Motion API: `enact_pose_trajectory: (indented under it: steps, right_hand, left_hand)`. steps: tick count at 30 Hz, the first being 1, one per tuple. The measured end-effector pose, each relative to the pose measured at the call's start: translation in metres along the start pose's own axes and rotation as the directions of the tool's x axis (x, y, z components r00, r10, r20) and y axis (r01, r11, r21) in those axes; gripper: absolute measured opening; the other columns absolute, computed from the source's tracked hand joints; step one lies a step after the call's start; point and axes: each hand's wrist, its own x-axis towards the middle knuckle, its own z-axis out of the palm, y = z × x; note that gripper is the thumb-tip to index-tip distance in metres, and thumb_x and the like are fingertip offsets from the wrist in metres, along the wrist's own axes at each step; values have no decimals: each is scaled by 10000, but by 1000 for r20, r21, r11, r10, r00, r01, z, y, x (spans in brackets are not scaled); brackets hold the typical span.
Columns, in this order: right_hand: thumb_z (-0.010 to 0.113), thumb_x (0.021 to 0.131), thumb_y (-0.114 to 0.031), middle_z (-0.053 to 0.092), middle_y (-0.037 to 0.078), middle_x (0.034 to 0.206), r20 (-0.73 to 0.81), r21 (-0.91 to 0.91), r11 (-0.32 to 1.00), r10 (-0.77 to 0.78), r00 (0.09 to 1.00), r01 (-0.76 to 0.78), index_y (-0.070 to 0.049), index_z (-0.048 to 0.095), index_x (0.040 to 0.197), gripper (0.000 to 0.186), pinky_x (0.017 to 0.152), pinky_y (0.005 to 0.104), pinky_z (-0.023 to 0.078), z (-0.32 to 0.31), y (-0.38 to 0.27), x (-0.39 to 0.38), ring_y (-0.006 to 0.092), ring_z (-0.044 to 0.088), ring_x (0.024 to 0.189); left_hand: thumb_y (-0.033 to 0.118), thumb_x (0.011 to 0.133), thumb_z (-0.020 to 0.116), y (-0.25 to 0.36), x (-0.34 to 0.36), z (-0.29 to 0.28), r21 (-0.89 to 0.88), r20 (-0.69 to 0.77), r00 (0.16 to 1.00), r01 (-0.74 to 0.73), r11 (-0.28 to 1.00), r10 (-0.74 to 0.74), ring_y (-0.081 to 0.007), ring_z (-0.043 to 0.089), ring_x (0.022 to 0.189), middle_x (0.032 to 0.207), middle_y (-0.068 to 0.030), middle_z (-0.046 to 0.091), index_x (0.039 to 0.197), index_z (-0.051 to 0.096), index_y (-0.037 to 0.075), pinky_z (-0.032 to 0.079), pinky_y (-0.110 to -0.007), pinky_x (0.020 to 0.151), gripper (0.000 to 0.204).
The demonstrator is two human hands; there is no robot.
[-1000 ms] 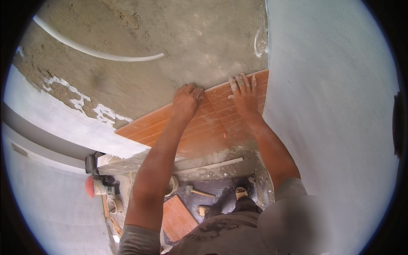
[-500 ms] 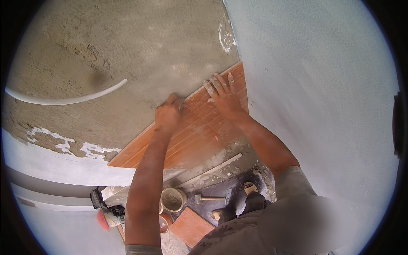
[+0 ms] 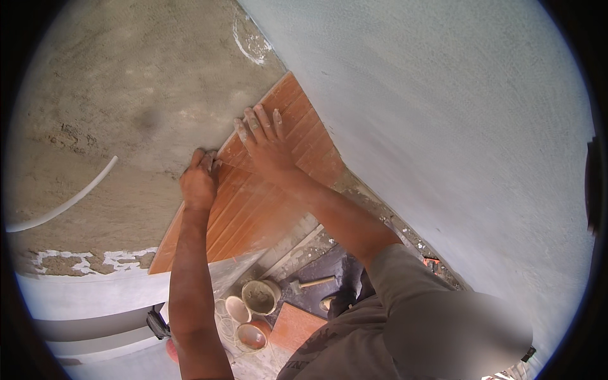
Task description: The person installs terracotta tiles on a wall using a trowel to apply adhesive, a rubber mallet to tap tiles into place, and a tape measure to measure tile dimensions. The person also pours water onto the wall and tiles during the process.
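Reddish-brown tiles with a plank pattern (image 3: 221,237) cover the lower part of the wall, and rough grey mortar (image 3: 145,82) spreads above them. My left hand (image 3: 199,182) is at their top edge with its fingers curled and pinched together. Whatever is between those fingertips is hidden. To its right, my right hand (image 3: 267,144) lies flat on the tile face near the corner, fingers spread and smeared with pale paste, the tips reaching the top edge.
A white pipe (image 3: 69,201) sticks out from the mortar at left. A pale side wall (image 3: 430,126) meets the tiles at right. Below are a bucket of grey mix (image 3: 260,296), smaller tubs (image 3: 252,336), a mallet (image 3: 316,282) and a loose tile (image 3: 296,324).
The view has swung, so wall, tiles and both arms appear shifted left. My right hand stays spread on the tile; my left hand is still at the top edge with fingers curled.
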Motion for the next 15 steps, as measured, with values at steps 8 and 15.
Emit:
enact_pose_trajectory:
  steps: [8, 15]
  right_hand:
    - [519, 921, -176, 519, 181, 1373, -57, -143, 979, -155, 986, 145, -53, 579, 1318, 420, 1170, 614, 151, -22, 15, 17, 385, 347, 1376]
    - [599, 857, -189, 584, 155, 1196, -178, -130, 972, -215, 960, 194, -45, 651, 1185, 361, 1132, 604, 245, -16, 15, 24, 348, 469, 1219]
  left_hand:
    - [161, 889, 666, 5, 4, 1, -18, -23, 1000, -12, 1000, 12, -326, 660, 839, 1051, -99, 631, 1075, 688, 44, 540, -418, 742, 220]
    - [196, 919, 621, 1, 3, 2, 72, 69, 997, 33, 997, -38, -291, 680, 868, 1107, -63, 633, 1094, 685, 91, 550, -415, 755, 214]
